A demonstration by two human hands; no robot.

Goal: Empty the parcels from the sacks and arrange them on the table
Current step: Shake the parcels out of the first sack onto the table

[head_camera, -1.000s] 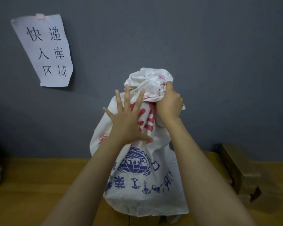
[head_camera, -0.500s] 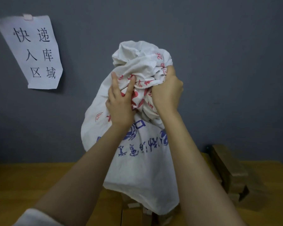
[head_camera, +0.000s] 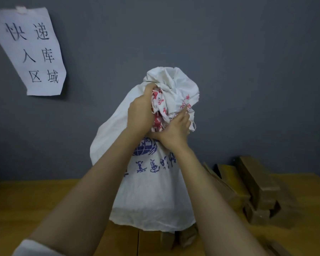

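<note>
High above the table, the left hand point(head_camera: 139, 112) is curled tight into the gathered top of the sack point(head_camera: 155, 191). Its fingertips are buried in the crumpled white cloth, and the knuckles face the camera. Just below and to the right, touching it, the right hand point(head_camera: 175, 131) grips the same bunch. Its thumb lies across the cloth toward the left wrist and its fingers wrap up along the red-printed folds. Both forearms rise steeply from the bottom corners and converge at the bunch. A white sleeve point(head_camera: 24, 247) shows at the left elbow, while the right arm is bare.

One sack is in view. It hangs from the two hands as a tall white cone, with its blue print upside down and its lower edge down at the wooden table point(head_camera: 44, 204). Whether that edge rests on the wood cannot be told.

Two brown parcel ends point(head_camera: 187, 235) show under the lower edge, side by side on the tabletop. To the right of the sack, by the wall, lies a loose heap of parcels point(head_camera: 255, 178). At least four long brown boxes lean on one another there, but the exact count is unclear.

One paper notice point(head_camera: 31, 52) with six handwritten characters is taped to the grey wall point(head_camera: 248, 71) at upper left.
</note>
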